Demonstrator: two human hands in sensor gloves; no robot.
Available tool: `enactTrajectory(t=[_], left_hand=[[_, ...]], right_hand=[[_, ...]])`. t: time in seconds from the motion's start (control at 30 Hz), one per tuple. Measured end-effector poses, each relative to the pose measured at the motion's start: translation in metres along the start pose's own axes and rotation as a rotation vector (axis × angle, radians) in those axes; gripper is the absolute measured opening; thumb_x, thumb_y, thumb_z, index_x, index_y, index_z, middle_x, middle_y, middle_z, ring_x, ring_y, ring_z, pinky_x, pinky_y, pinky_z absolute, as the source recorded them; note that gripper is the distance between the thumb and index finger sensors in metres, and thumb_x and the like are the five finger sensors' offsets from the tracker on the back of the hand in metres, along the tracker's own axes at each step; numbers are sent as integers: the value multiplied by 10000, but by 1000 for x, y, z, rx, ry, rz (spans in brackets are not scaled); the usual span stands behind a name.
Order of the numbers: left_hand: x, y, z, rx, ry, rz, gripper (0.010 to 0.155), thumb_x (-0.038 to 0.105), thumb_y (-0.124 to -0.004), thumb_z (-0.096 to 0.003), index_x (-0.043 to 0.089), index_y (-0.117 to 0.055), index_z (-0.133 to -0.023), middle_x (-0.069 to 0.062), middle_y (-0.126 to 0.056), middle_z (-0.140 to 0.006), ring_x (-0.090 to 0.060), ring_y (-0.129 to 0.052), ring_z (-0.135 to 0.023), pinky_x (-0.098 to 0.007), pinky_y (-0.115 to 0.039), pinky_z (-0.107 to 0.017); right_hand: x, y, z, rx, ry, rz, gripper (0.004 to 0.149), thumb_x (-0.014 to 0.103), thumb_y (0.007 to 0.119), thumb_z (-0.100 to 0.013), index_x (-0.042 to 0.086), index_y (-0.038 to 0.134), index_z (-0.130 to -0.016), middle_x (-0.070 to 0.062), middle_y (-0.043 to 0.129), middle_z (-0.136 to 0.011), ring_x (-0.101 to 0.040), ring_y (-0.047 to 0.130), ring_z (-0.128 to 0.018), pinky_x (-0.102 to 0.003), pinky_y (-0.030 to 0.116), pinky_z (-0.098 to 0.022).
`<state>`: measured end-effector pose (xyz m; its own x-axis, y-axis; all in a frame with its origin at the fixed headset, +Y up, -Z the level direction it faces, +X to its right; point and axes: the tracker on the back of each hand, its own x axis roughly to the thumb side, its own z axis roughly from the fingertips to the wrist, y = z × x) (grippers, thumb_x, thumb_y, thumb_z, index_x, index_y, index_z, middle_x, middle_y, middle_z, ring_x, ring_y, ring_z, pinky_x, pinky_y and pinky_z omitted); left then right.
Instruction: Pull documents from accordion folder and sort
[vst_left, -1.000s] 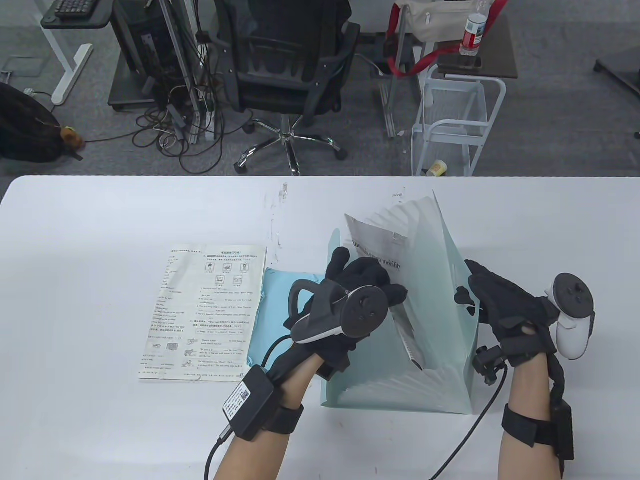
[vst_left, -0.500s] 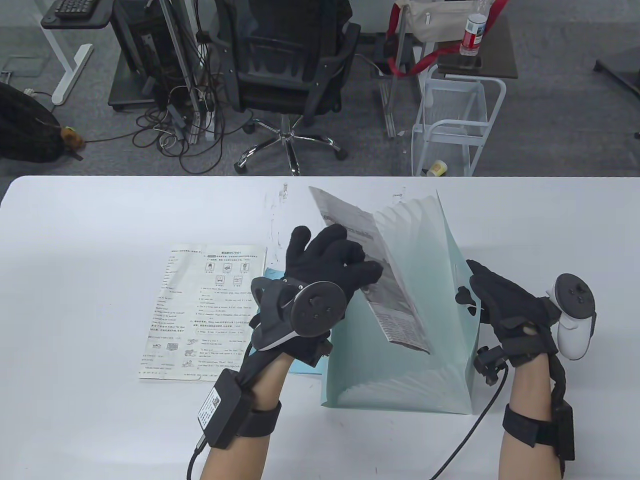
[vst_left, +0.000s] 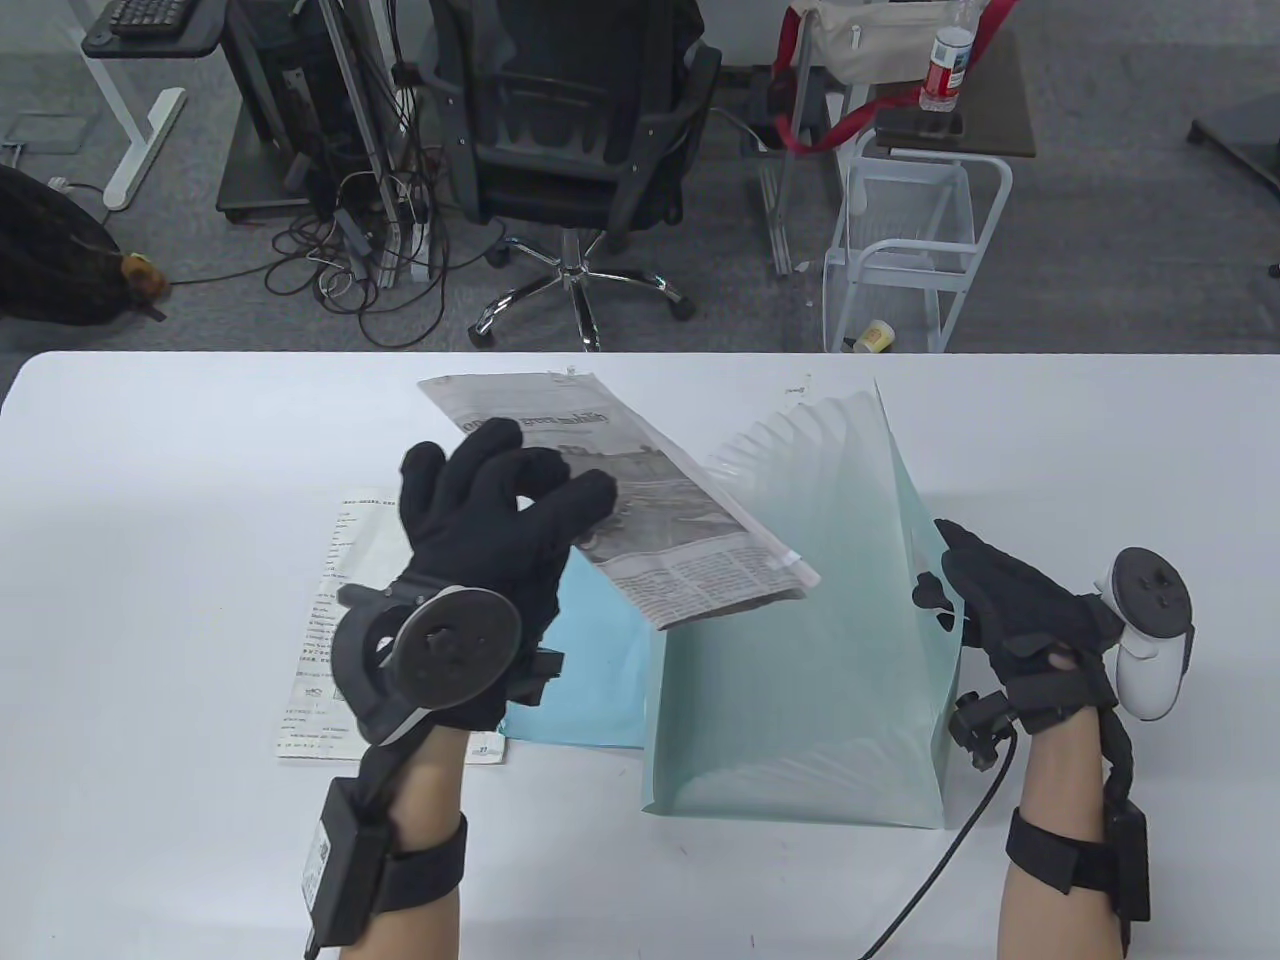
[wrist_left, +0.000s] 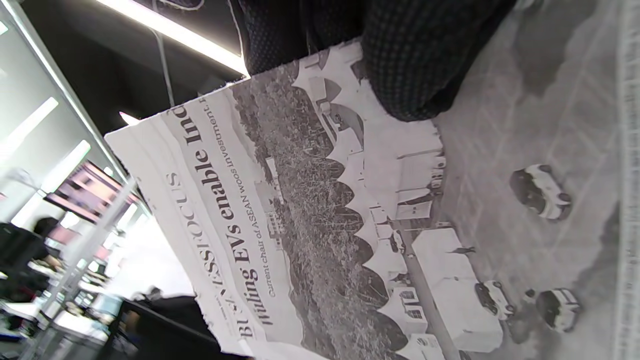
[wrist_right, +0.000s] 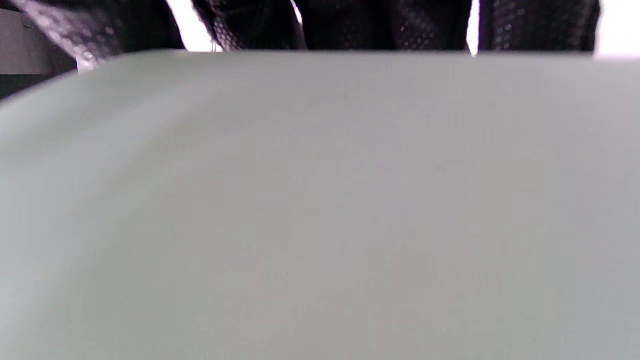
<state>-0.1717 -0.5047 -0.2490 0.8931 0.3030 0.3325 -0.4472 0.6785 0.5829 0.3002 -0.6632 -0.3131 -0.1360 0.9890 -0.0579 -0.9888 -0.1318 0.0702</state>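
Newspaper (vst_left: 650, 510) is the document now out of the accordion folder (vst_left: 800, 690); it is folded, it hangs in the air above the desk (vst_left: 160, 480), and it slopes from the far left down to the near right, where its lower corner is over the open top of the folder. In the left wrist view the page (wrist_left: 310, 220) shows a headline and a large grey photo with small cars. The left hand (vst_left: 490, 540) holds the newspaper at its left edge: the fingers (vst_left: 590, 495) lie spread over the printed face, and the thumb is hidden, so I cannot tell how it presses from below.

The folder is pale green and stands upright on the desk, its pleated pockets fanned open toward the far side. The right hand (vst_left: 1010, 610) grips its right wall near the top edge, thumb on the inner face and fingers (wrist_right: 380, 25) over the outer face, as the right wrist view shows above the blurred green wall (wrist_right: 320, 210).

To the left of the folder, a light blue sheet (vst_left: 590, 660) lies flat on the desk, touching the folder's left side. Further left lies a printed worksheet (vst_left: 330, 640), partly covered by the left hand. Behind the desk stands a black office chair (vst_left: 570, 120) and a white wire cart (vst_left: 910, 250).
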Motion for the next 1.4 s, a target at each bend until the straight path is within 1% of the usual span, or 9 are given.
enactTrajectory(t=[0.1, 0.23, 0.37, 0.5, 0.6, 0.83, 1.03, 1.2, 1.4], left_hand=[[-26, 13, 4, -2, 90, -66, 377, 358, -848, -455, 523, -901, -791, 104, -875, -905, -228, -746, -1032, -618, -408, -797], [-66, 16, 11, -64, 268, -134, 380, 339, -858, -455, 482, -909, -804, 64, -914, -874, -246, -837, -964, -634, -465, -779], [-100, 3, 19, -166, 395, -185, 383, 325, -863, -455, 456, -915, -811, 40, -914, -867, -266, -856, -931, -648, -473, -763], [-122, -27, 24, -305, 420, -236, 387, 314, -861, -460, 432, -912, -826, 21, -910, -859, -274, -861, -905, -660, -466, -762], [-125, -49, 25, -348, 408, -291, 386, 308, -857, -462, 429, -909, -826, 15, -901, -860, -274, -864, -886, -664, -468, -767], [-112, -89, 21, -299, 350, -294, 388, 299, -854, -467, 419, -900, -832, 8, -886, -864, -273, -849, -880, -647, -485, -774], [-100, -120, 30, -319, 262, -414, 395, 305, -850, -464, 417, -890, -840, 9, -886, -853, -269, -855, -861, -635, -503, -769], [-87, -134, 43, -405, 179, -461, 394, 307, -855, -456, 420, -903, -830, 13, -893, -849, -270, -859, -865, -636, -504, -765], [-80, -144, 59, -634, 187, -458, 411, 313, -857, -454, 421, -891, -849, 24, -896, -849, -264, -867, -875, -632, -503, -775]], right_hand=[[0, 0, 0, -2, 0, 1, 626, 572, 769, -469, 185, 710, -958, -164, 846, -735, -503, 780, -786, -631, 740, -451], [0, 1, 0, 6, 3, 4, 627, 571, 770, -468, 185, 709, -959, -164, 846, -736, -503, 777, -788, -631, 738, -452], [1, 2, -1, 12, 6, 13, 629, 573, 767, -469, 185, 708, -960, -164, 845, -737, -503, 775, -790, -630, 737, -453], [1, 3, -2, 12, 5, 22, 629, 573, 768, -469, 185, 707, -960, -162, 845, -737, -503, 775, -790, -629, 738, -453], [1, 3, -2, 12, 5, 22, 629, 574, 766, -469, 187, 705, -961, -160, 845, -737, -500, 775, -791, -629, 738, -453], [1, 5, -2, 22, 7, 30, 632, 573, 764, -470, 184, 702, -963, -162, 843, -741, -501, 770, -794, -630, 735, -455], [1, 4, -2, 21, 8, 29, 631, 573, 764, -471, 184, 702, -963, -161, 843, -740, -500, 770, -795, -630, 735, -456], [1, 5, -3, 23, 10, 31, 632, 572, 766, -470, 182, 702, -963, -162, 842, -741, -502, 768, -795, -632, 734, -455], [1, 6, -3, 23, 9, 42, 631, 572, 765, -470, 183, 703, -962, -163, 843, -740, -502, 768, -795, -631, 735, -455]])
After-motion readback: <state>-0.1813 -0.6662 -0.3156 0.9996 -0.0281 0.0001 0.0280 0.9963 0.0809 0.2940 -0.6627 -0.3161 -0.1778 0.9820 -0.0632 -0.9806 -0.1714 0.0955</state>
